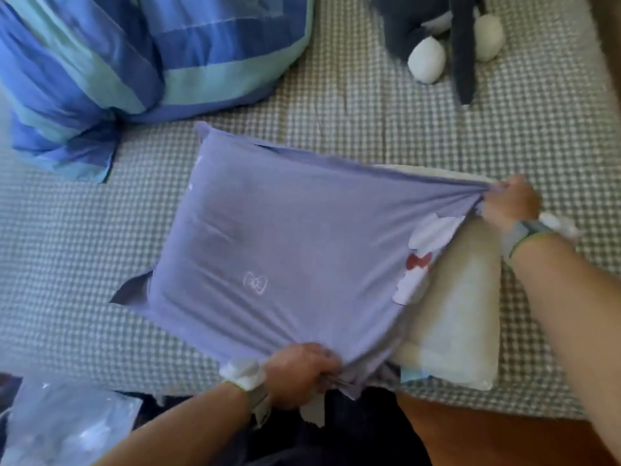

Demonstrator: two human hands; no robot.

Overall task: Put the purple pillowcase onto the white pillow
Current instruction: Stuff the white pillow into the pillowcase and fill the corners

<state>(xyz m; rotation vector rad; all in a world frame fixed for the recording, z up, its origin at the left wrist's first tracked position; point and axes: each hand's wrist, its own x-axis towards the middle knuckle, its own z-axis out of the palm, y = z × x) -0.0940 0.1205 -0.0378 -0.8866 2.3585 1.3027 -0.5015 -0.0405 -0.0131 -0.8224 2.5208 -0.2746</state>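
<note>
Head view shows the grey-and-white checked bed cover carrying 1 white rectangular pillow near its near edge, mostly sheathed in the purple stretch-fabric pillowcase. The pillow's long axis runs left to right, closed case end toward the left, bare end toward the right corner. The left hand clamps bunched hem at the near edge; the right hand clamps hem on the far side, fingers curled tight on cloth. Likely trouble: uneven pulling could twist the case, or the taut hem could slip free and spring back, leaving the pillow's right end uncovered.
</note>
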